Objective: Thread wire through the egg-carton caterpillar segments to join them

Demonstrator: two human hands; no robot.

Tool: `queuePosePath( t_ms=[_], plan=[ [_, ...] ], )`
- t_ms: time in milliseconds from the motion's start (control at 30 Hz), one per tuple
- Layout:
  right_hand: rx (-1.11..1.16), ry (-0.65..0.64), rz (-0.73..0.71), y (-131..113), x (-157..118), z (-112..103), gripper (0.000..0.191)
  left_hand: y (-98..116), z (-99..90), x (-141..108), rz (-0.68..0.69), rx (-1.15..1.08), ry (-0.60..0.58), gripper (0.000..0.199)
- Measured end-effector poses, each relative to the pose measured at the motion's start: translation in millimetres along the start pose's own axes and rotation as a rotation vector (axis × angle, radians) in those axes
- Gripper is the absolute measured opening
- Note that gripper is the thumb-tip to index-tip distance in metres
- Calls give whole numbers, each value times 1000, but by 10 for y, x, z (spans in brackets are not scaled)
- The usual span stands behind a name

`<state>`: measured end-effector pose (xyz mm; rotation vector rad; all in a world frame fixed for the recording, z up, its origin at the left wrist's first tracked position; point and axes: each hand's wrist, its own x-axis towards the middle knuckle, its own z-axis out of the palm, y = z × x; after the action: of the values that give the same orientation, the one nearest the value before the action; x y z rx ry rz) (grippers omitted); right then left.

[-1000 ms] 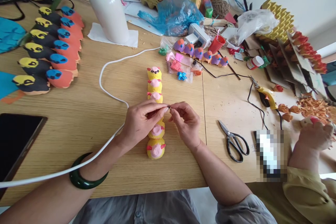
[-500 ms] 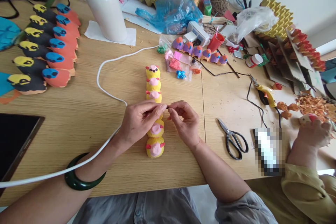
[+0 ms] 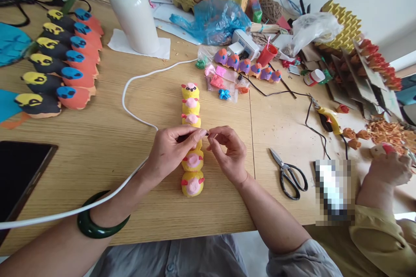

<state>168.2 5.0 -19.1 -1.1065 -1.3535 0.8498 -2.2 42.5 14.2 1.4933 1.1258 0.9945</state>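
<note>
My left hand pinches a small dark piece of clay between thumb and forefinger. Close beside it, my right hand has its thumb and forefinger curled toward each other; whether a tiny bit sits between them is too small to tell. Below both hands, a row of yellow egg-carton cups with pink snouts and red ears lies upright along the table. Dark eye and nostril marks show on the farthest cup. My left fingers cover the middle of the row.
Black-handled scissors and a blurred-out phone lie to the right. Clay packets and a purple-orange carton strip are behind. A white cable crosses my left forearm. Another person's hand is at far right.
My right fingertips have drawn slightly away from the dark piece, which stays in my left pinch. The view has shifted a little; the yellow row lies as before.
</note>
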Motion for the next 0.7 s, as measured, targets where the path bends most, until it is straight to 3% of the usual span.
queuePosePath(
  t_ms=[267, 700],
  plan=[
    [-29, -22, -57, -30, 11, -6, 12, 64, 5, -3, -41, -68, -57, 36],
    [-3, -9, 0, -3, 7, 6, 13, 43, -4, -25, 8, -21, -80, 37]
  ],
)
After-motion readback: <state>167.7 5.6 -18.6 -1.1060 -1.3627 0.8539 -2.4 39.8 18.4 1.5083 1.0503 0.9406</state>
